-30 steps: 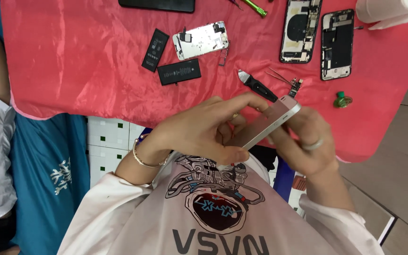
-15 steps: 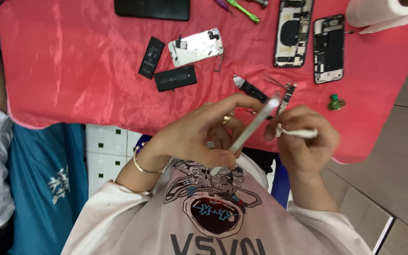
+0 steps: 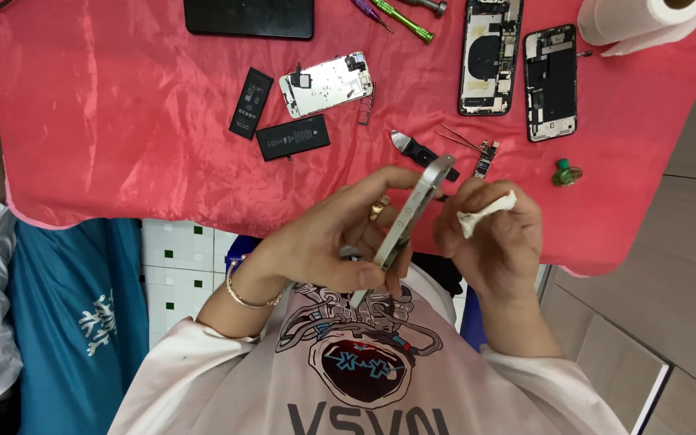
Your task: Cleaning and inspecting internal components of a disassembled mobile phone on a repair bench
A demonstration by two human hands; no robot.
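The left hand (image 3: 324, 242) grips a thin silver phone frame (image 3: 411, 211) edge-on — flat, metallic; the right hand (image 3: 497, 234) pinches a crumpled white tissue (image 3: 485, 213) over the shiny pink cloth (image 3: 122, 121).

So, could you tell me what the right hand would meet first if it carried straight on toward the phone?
Probably the phone held edge-on in the left hand; the right hand, pinching a white wad, sits just beside it, though depth is unclear.

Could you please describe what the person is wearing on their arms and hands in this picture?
The left hand has a gold ring on one finger and a thin gold bangle at the wrist. The right hand shows no jewellery in this view. Both forearms are bare, below the short white sleeves of a printed T-shirt.
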